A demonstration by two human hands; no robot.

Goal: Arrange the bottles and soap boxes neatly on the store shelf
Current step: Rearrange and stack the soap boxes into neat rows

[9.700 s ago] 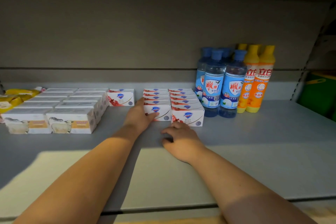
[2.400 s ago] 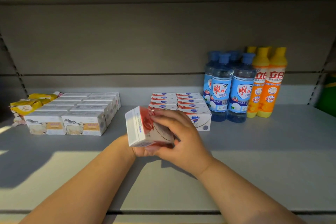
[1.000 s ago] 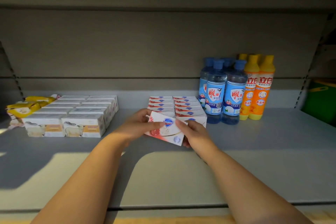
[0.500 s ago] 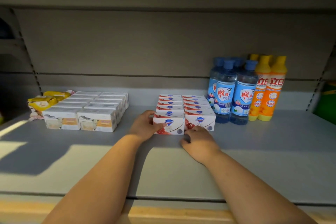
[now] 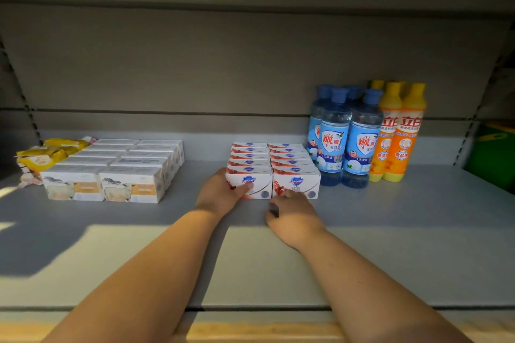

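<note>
Grey store shelf (image 5: 390, 231), sunlit front. Red-white soap box (image 5: 249, 186), in hand a second ago, now seated front-left of two-column stack. Left hand (image 5: 220, 193) grip wraps its left end; right hand (image 5: 292, 213) loose, empty, fingertips at neighbouring box (image 5: 296, 185). Blue bottles (image 5: 345, 136), orange bottles (image 5: 397, 131) upright, right of stack. Stack complete.

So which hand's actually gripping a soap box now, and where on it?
The left hand holds the front-left red-and-white soap box at its left end, thumb across the front face. The right hand grips nothing; its fingertips sit at the neighbouring box's lower front edge.
</note>
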